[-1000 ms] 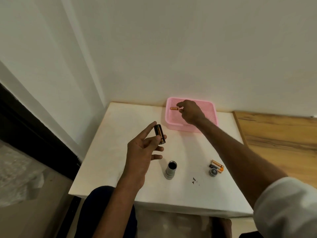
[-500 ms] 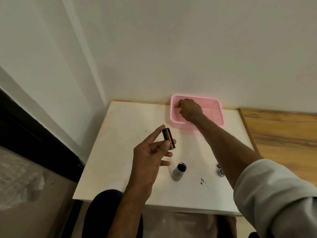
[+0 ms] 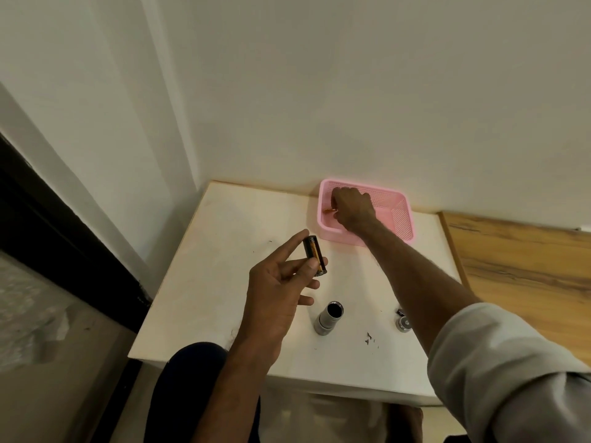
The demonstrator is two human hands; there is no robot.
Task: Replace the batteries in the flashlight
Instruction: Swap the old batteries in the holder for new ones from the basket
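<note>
My left hand [image 3: 281, 289] holds a black battery holder [image 3: 315, 255] with orange-and-black cells in it, raised above the white table [image 3: 224, 251]. My right hand [image 3: 351, 207] reaches down inside the pink basket [image 3: 401, 219] at the table's back, fingers pinched on a small orange battery [image 3: 327, 211]. The silver flashlight body [image 3: 329, 316] stands upright on the table with its open end up, just right of my left hand. The flashlight's end cap [image 3: 403, 324] lies beside my right forearm, partly hidden by it.
Small dark specks [image 3: 369, 338] lie on the table near its front edge. A wooden surface [image 3: 518, 260] adjoins the table on the right. White walls meet in the corner behind the table. My dark-clad knee [image 3: 188, 372] is below the table's front edge.
My right hand has lowered deeper into the pink basket with the orange battery. The view has shifted, so my forearm now covers the loose batteries near the end cap. My left hand keeps the holder raised.
</note>
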